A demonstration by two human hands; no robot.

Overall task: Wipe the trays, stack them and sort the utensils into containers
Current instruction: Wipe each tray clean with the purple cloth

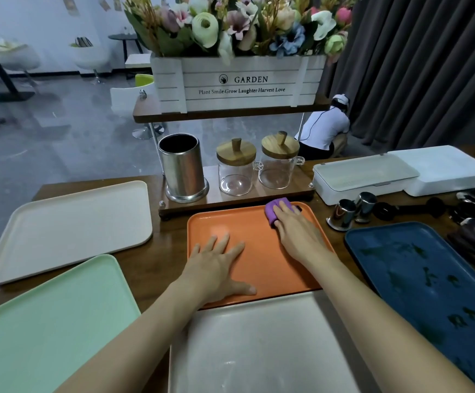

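Note:
An orange tray lies in the middle of the wooden table. My left hand rests flat on its near left part, fingers spread. My right hand presses a purple cloth onto the tray's far right corner. A pale grey tray lies nearest me, its far edge over the orange tray's near edge. A mint green tray sits at the near left, a cream tray at the far left. A dark blue tray with dark smears lies at the right.
A steel canister and two lidded glass jars stand on a low wooden stand behind the orange tray, under a flower box. Two white lidded boxes, small steel cups and dark utensils lie at the far right. A person crouches beyond the table.

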